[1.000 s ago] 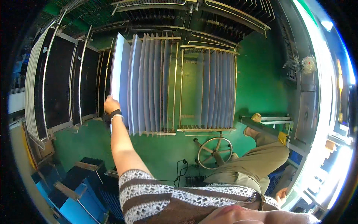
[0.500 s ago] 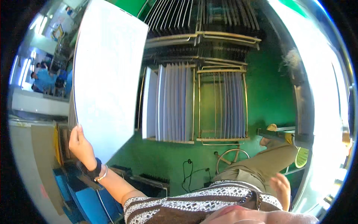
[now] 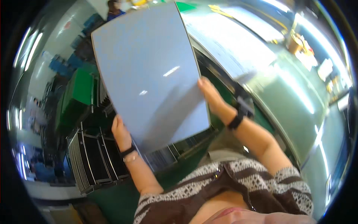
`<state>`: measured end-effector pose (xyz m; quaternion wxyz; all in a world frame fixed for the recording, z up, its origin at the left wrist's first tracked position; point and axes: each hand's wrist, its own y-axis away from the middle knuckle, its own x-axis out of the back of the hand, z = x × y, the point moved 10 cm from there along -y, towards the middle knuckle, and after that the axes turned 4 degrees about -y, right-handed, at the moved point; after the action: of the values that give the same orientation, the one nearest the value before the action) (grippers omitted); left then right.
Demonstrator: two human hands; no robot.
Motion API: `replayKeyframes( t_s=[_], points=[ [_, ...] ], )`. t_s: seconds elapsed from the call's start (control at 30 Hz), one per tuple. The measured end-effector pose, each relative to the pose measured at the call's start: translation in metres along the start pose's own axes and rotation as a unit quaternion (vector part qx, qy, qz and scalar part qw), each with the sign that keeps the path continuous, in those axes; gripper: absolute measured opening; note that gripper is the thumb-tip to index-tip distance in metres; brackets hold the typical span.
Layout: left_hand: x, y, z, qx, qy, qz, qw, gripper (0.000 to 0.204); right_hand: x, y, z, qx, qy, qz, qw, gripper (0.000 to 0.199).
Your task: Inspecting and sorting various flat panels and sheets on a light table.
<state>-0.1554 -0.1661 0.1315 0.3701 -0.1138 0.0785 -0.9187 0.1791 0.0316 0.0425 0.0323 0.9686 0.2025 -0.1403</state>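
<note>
A large, thin rectangular panel (image 3: 149, 71), pale grey-white with a glossy face, is held up in front of me. Bright lamp reflections and a dark arm shadow fall across it. My left hand (image 3: 122, 133) grips its left edge near the lower corner, thumb on the face. On the opposite edge, my right hand (image 3: 212, 96) is closed around the side, somewhat higher up. The fingers behind the panel are hidden on both sides. Both wrists carry black bands.
Wire racks with dark slotted panels (image 3: 93, 160) stand at the left, below a stack of green sheets (image 3: 77, 97). To the right runs a long glossy light-green worktable (image 3: 291, 89), with a white sheet (image 3: 227, 41) on its far part. A person (image 3: 115, 9) is at the far top.
My view has turned toward the worktable. The panel has come from the left to the middle, and my right hand, formerly low at the right, now holds its right edge.
</note>
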Motion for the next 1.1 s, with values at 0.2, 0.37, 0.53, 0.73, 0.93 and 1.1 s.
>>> replayKeyframes(
  t_s=[0.2,0.37,0.53,0.73,0.93,1.1],
  points=[
    [-0.117,-0.026,-0.032,0.039,0.114,-0.193,0.974,0.031,0.074,0.040,-0.110,-0.038,-0.179,0.009,0.983,0.045],
    [-0.145,-0.058,-0.063,0.126,0.214,-0.251,0.936,0.030,0.073,0.069,-0.121,0.007,-0.225,0.049,0.973,0.043],
    [-0.197,-0.047,-0.050,0.119,0.215,-0.302,0.921,0.036,0.095,0.098,-0.117,0.057,-0.240,0.081,0.966,0.042],
    [-0.193,-0.039,-0.027,0.071,0.236,-0.251,0.936,0.039,0.095,0.149,-0.088,0.086,-0.161,0.193,0.964,0.034],
    [-0.190,-0.045,-0.020,0.011,0.188,-0.222,0.957,0.032,0.084,0.178,-0.065,0.137,-0.172,0.196,0.956,0.032],
    [-0.235,-0.070,0.021,-0.067,0.082,-0.278,0.955,0.033,0.093,0.201,-0.055,0.095,-0.113,0.183,0.972,0.035]
  ],
)
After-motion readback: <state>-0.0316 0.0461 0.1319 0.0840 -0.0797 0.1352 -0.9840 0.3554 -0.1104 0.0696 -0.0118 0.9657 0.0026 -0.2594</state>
